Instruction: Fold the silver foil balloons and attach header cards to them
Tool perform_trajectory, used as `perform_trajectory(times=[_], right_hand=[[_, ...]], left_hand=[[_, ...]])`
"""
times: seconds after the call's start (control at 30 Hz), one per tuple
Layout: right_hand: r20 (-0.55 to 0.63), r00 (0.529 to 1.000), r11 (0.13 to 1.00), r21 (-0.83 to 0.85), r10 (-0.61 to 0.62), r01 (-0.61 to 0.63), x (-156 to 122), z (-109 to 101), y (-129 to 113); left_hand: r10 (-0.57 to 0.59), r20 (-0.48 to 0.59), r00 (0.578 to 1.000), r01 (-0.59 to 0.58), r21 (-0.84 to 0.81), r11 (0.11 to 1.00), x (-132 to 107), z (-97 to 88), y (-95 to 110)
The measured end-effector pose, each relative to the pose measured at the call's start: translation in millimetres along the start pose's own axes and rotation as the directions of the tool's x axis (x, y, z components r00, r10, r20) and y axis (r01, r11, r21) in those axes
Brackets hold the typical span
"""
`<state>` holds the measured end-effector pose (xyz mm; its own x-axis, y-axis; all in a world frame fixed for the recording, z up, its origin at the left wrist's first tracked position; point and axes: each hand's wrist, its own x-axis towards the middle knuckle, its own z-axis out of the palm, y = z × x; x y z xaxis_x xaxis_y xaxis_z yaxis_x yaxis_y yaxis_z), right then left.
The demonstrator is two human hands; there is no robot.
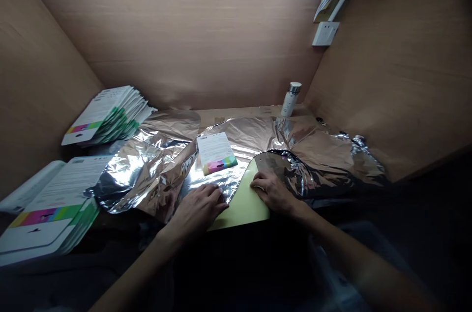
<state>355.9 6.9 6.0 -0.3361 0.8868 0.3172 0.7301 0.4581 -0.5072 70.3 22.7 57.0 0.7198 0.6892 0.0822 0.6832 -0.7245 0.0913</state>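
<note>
Progress, as we read it: partway at best. A patch of yellow sheet (243, 206) is bare btwn our hands, w/ shiny foil (157, 159) beyond it and out to either side. Can't tell if the yellow is the foil's own backing or a separate piece, so no firm % from us.

L hand (202, 206): palm down, fingers bent and close together, on the near edge of the foil, thumb tip at the yellow sheet's L edge. Can't tell if it's pinching anything.

R hand (272, 191): half curled, fingertips on the yellow sheet's R side. Grip vs. plain press, can't tell.

Done, prob.: foil laid out on the surface (243, 112), one printed card (217, 153) face up on it, just beyond L hand, touched by neither hand. Left, prob.: yellow sheet not sorted yet, foil rumpled on both sides of our hands, not flat.

Upper card stack (96, 113) is well left of and beyond L hand; lower card stack (55, 199) is also well left, approx. level w/ it. Can't say whether those are finished or waiting.

FYI: flask (290, 100) stands upright, well beyond R hand, clear of the work.
</note>
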Motion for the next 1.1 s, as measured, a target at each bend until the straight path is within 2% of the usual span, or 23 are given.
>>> perform_trajectory(times=[0.1,0.2,0.3,0.5,0.57,0.63,0.73,0.8,0.97,1.1], right_hand=[[-0.003,0.999,0.999,-0.007,0.042,-0.042,0,-1,-4],[0.038,0.996,0.997,-0.007,0.082,-0.081,5,-4,-6],[0.098,0.991,0.996,-0.014,0.088,-0.087,14,-10,-9],[0.27,0.961,0.989,-0.15,0.056,-0.015,26,-23,-12],[0.299,0.953,0.996,-0.081,0.049,-0.026,29,-32,-10],[0.28,0.957,0.995,0.055,0.068,-0.087,36,-42,-9],[0.244,0.964,0.954,0.25,0.104,-0.166,62,-48,-9],[0.251,0.963,0.945,0.28,0.098,-0.169,89,-42,-10],[0.297,0.947,0.985,0.075,0.124,-0.153,156,-4,-16],[0.285,0.951,0.993,-0.041,0.118,-0.111,176,22,-19]], left_hand=[[-0.025,-0.019,1.0,0.027,0.066,0.997,15,7.6,6],[-0.062,-0.058,0.996,0.067,0.092,0.994,19,16.2,8],[-0.1,-0.121,0.988,0.103,0.016,0.995,15,24.2,7],[-0.148,-0.234,0.961,0.111,-0.165,0.98,10,36.6,1],[-0.152,-0.24,0.959,0.108,-0.187,0.976,10,38.5,-1],[-0.161,-0.225,0.961,0.116,-0.2,0.973,9,39.0,-3],[-0.176,-0.184,0.967,0.136,-0.208,0.969,8,38.4,-2],[-0.185,-0.156,0.97,0.151,-0.208,0.966,7,37.1,-2],[-0.215,-0.164,0.963,0.183,-0.192,0.964,11,30.3,-5],[-0.193,-0.142,0.971,0.17,-0.161,0.972,20,25.9,-14]])
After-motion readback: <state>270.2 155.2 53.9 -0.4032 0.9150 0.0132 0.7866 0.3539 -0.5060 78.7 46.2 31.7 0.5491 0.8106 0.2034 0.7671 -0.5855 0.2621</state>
